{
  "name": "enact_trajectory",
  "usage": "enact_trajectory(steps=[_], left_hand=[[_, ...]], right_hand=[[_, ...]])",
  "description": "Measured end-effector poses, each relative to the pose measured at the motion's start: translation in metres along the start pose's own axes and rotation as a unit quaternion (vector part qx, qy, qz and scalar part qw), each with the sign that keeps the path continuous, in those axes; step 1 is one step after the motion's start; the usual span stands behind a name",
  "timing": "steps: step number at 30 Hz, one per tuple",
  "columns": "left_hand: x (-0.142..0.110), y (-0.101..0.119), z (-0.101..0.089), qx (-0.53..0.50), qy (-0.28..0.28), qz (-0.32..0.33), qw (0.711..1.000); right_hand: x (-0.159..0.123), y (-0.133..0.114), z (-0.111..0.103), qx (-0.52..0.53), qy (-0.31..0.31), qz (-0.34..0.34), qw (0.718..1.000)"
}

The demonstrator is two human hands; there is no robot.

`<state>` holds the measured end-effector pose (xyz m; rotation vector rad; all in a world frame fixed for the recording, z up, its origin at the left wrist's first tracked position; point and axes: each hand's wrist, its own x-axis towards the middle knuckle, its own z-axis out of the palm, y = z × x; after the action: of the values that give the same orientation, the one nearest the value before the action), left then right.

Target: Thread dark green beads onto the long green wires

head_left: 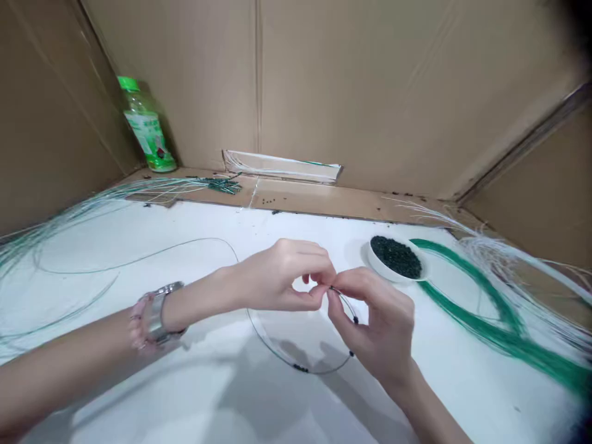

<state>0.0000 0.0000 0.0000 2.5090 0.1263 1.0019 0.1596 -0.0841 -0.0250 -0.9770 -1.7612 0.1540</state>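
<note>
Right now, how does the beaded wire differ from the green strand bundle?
The beaded wire is one thin dark strand; the green strand bundle is many strands. The wire carries small dark beads, the bundle none visible. The left hand and right hand pinch the wire, while the bundle lies on the white table. Both curve.

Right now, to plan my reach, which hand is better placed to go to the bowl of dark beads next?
Probably your right hand: it sits just below the white bowl of dark beads. Your left hand is farther away, on the other side of the pinch on the thin wire.
</note>
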Motion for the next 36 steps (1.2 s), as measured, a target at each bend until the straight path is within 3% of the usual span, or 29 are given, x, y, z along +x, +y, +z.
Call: enact_trajectory(steps=[23, 29, 36], left_hand=[[0.002, 0.007, -0.013, 0.002, 0.018, -0.063, 0.998], [0.004, 0.006, -0.009, 0.033, -0.035, -0.036, 0.998], [0.003, 0.007, -0.009, 0.073, -0.027, -0.019, 0.997]], right_hand=[[-0.003, 0.006, -0.002, -0.002, 0.039, 0.030, 0.999], [-0.001, 0.005, -0.003, -0.004, 0.036, 0.032, 0.999], [-0.003, 0.005, 0.000, 0.011, 0.031, 0.079, 0.996]])
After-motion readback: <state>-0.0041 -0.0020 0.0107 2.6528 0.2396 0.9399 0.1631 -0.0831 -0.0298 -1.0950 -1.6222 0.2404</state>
